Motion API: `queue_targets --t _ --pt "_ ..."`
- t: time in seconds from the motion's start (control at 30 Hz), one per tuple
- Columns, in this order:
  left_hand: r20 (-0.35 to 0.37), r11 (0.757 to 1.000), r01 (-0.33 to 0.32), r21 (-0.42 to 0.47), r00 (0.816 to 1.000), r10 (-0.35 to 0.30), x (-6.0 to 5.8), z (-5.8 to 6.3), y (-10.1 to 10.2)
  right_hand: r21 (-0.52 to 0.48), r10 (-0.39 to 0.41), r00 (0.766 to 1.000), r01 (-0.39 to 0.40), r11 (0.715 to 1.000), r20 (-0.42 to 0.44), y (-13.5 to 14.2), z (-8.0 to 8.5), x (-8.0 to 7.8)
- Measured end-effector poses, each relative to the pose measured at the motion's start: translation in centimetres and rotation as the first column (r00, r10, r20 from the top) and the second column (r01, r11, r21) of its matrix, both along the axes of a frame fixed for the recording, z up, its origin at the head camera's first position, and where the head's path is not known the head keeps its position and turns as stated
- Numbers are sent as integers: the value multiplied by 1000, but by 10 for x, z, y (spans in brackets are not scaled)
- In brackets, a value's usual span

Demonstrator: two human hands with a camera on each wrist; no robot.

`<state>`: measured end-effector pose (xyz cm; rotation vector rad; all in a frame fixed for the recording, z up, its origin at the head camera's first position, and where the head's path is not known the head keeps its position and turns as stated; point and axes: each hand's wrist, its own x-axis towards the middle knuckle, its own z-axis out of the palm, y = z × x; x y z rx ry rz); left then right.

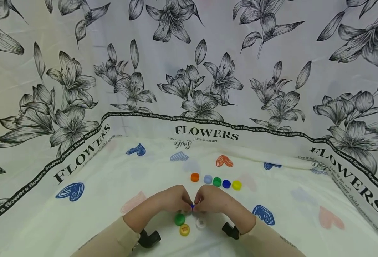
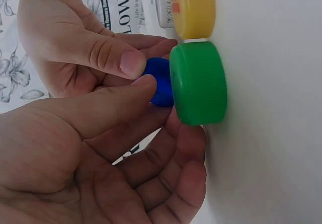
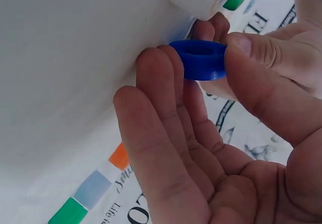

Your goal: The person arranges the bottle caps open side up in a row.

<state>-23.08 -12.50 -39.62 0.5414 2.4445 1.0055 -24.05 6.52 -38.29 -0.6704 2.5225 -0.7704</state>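
Note:
A blue bottle cap (image 3: 204,68) is pinched between thumb and fingers of both hands, low over the cloth. My left hand (image 1: 176,200) grips one side of it and my right hand (image 1: 210,200) the other. Mostly covered by the fingers in the head view, the cap (image 2: 163,83) shows more in the wrist views. Nearer to me are a green cap (image 1: 179,219), a yellow cap (image 1: 184,230) with printing on it, and a white cap (image 1: 200,223). In the left wrist view the green cap (image 2: 198,83) stands close beside the blue one.
Beyond the hands runs a row of caps: orange (image 1: 194,177), light blue (image 1: 208,179), green (image 1: 217,182), blue (image 1: 226,184) and yellow (image 1: 236,185). A heart-patterned white cloth (image 1: 96,221) covers the surface. A flower-printed curtain (image 1: 182,46) hangs behind. Black devices (image 1: 149,239) sit at the wrists.

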Motion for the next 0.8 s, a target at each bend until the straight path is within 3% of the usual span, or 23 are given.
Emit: queue_targets --t 0.27,0.8 --pt "-12 999 -30 30 999 31 -3 -4 -5 1 -25 1000 25 1000 -1 -4 -1 -1" --pt "-4 977 -186 107 982 188 -7 -12 -5 -69 -112 994 113 991 16 -1 -8 -5"
